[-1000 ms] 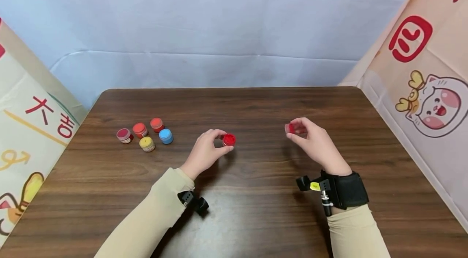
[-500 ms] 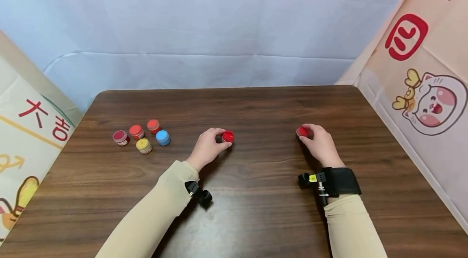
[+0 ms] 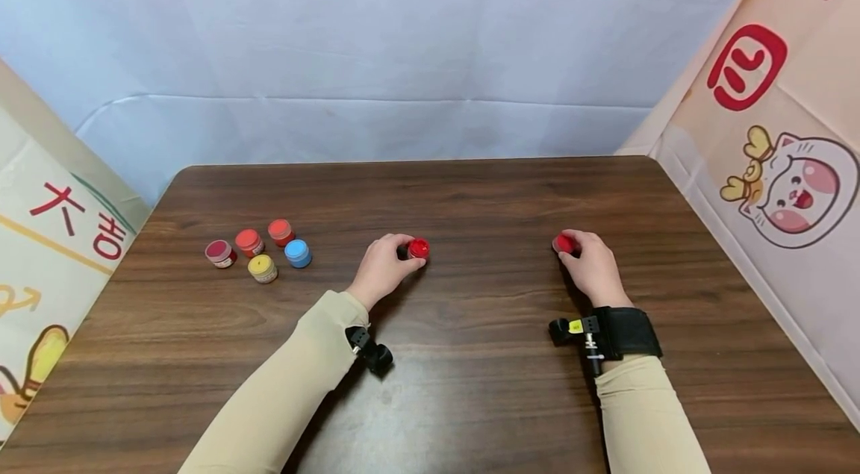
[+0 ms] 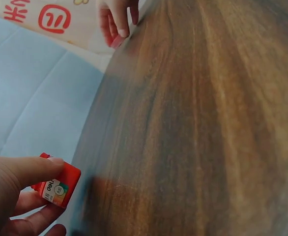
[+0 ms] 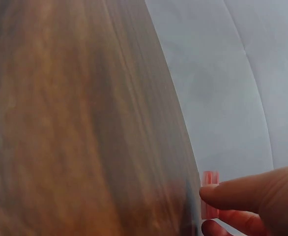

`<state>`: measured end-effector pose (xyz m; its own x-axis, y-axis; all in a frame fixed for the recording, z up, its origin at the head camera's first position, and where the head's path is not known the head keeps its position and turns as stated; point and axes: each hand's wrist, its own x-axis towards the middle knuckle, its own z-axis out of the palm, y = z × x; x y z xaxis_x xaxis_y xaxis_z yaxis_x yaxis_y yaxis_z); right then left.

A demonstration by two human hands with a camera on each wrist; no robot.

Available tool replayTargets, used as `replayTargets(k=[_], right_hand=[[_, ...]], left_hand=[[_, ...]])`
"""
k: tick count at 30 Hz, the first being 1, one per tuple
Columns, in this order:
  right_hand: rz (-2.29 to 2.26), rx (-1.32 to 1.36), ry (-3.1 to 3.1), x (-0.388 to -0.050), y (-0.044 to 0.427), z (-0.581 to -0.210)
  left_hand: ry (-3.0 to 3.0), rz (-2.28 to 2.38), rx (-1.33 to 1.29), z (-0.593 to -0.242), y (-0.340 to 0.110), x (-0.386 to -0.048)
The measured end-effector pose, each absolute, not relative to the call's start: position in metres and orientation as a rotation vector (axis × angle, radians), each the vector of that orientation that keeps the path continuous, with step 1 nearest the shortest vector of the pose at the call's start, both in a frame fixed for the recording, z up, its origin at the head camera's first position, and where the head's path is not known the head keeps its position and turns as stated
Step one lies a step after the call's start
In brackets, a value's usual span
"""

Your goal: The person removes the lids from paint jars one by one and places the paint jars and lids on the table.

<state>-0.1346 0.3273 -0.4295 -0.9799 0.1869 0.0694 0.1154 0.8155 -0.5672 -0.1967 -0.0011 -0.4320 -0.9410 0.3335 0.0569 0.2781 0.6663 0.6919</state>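
Note:
My left hand [image 3: 383, 270] pinches a small red paint jar [image 3: 419, 248] between thumb and fingers, left of the table's middle. In the left wrist view the jar [image 4: 63, 184] shows a printed label on its side, and its mouth is uncovered. Farther right, my right hand [image 3: 593, 265] holds a clear-rimmed red lid [image 3: 563, 243] low over the table. Seen from the right wrist, the lid [image 5: 211, 195] stands edge-on between thumb and fingers. I cannot tell whether it touches the tabletop.
Left of my left hand stand several lidded paint jars: a dark red jar [image 3: 221, 254], a yellow jar [image 3: 263, 269], a blue jar [image 3: 298, 253] and two orange-red ones. The wooden table [image 3: 470, 354] ends at a pale cloth backdrop [image 3: 403, 48].
My right hand has moved right and lowered the lid, which has tilted from edge-on to nearly flat. The left hand keeps its grip on the jar, almost still.

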Motion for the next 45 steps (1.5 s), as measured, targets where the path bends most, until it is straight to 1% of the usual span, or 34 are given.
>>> replayTargets(k=[9, 30, 36, 45], right_hand=[[0.894, -0.251, -2.921, -0.134, 0.325, -0.428], [0.893, -0.233, -2.955, -0.136, 0.328, -0.424], [0.905, -0.224, -2.962, -0.137, 0.326, -0.426], [0.882, -0.220, -2.949, -0.134, 0.330, -0.428]], left_hand=[[2.792, 1.109, 0.475, -0.431, 0.000, -0.198], [2.825, 1.070, 0.474, -0.434, 0.002, -0.200], [2.805, 1.117, 0.463, -0.430, -0.011, -0.198], [2.785, 1.192, 0.462, -0.417, -0.046, -0.193]])
